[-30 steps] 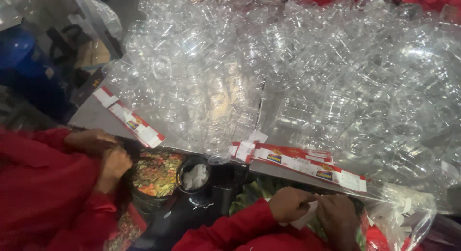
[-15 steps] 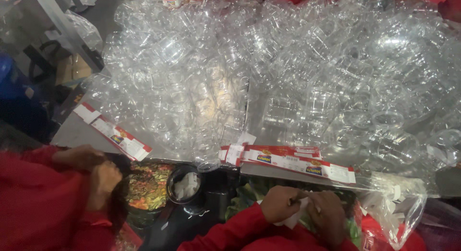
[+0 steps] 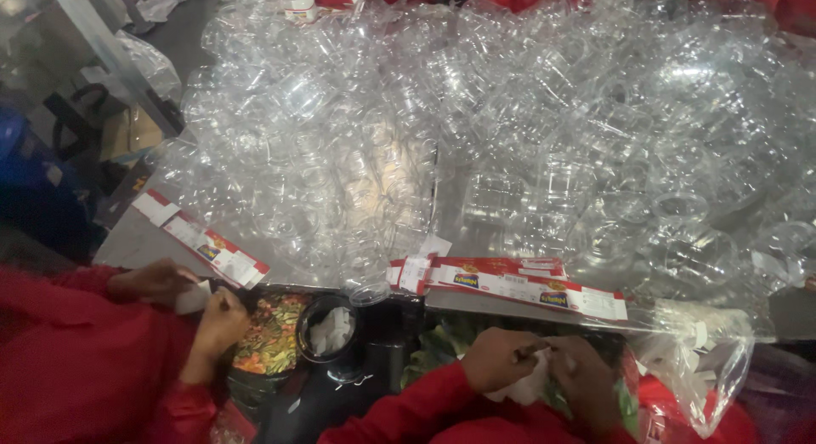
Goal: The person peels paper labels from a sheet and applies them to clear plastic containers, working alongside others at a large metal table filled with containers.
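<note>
My left hand [image 3: 495, 357] and my right hand [image 3: 588, 378] are close together at the bottom of the view, both in red sleeves. They pinch a small white piece of paper [image 3: 529, 386] between them, below the table's front edge. Just above them a stack of red, white and yellow label strips [image 3: 518, 282] lies along that edge. Behind the strips a large heap of clear plastic jars [image 3: 510, 138] covers the table.
A co-worker in red at the left holds a white scrap [image 3: 194, 298] in two hands [image 3: 221, 321]. More label strips [image 3: 204, 243] lie near them. A small black tub of white scraps [image 3: 327, 329] stands between us. A clear plastic bag [image 3: 705, 367] hangs right; a blue drum [image 3: 25, 180] stands left.
The view has drifted a little, so the jar heap fills more of the picture. My hands stay together on the white paper. The co-worker's hands have shifted slightly.
</note>
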